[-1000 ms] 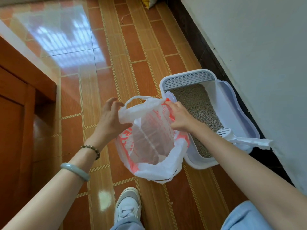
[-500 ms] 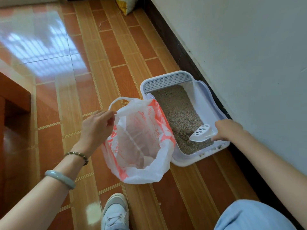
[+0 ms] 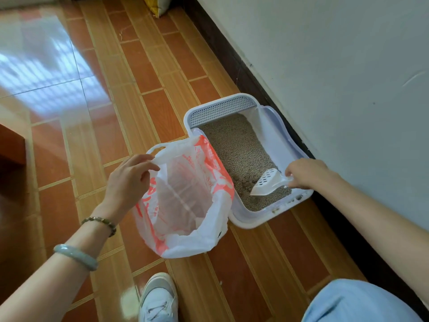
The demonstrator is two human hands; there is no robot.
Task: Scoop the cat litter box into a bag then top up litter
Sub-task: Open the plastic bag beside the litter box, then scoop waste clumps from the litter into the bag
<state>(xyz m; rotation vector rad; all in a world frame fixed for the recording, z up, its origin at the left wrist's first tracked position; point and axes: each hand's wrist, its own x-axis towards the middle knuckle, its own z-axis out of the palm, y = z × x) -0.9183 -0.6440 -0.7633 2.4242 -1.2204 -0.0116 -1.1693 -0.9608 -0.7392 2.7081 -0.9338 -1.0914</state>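
A white litter box [image 3: 276, 135] with a grilled step stands on the floor against the wall, holding grey litter [image 3: 236, 145] with a few dark clumps near its front. My right hand [image 3: 304, 173] grips the handle of a white slotted scoop [image 3: 267, 182], whose blade lies over the litter at the box's near end. A white and orange plastic bag [image 3: 185, 201] stands open on the floor left of the box, touching its side. My left hand [image 3: 130, 180] pinches the bag's left rim and holds the mouth wide.
A yellow and white sack [image 3: 157, 5] leans at the wall far ahead. A dark skirting board [image 3: 232, 56] runs along the white wall on the right. Wooden furniture [image 3: 11, 145] juts in at left. My white shoe [image 3: 157, 298] and blue-clad knee [image 3: 357, 303] are below.
My right hand left the bag's rim, took the scoop from the box's near right corner and brought it down over the litter. My left hand kept hold of the bag.
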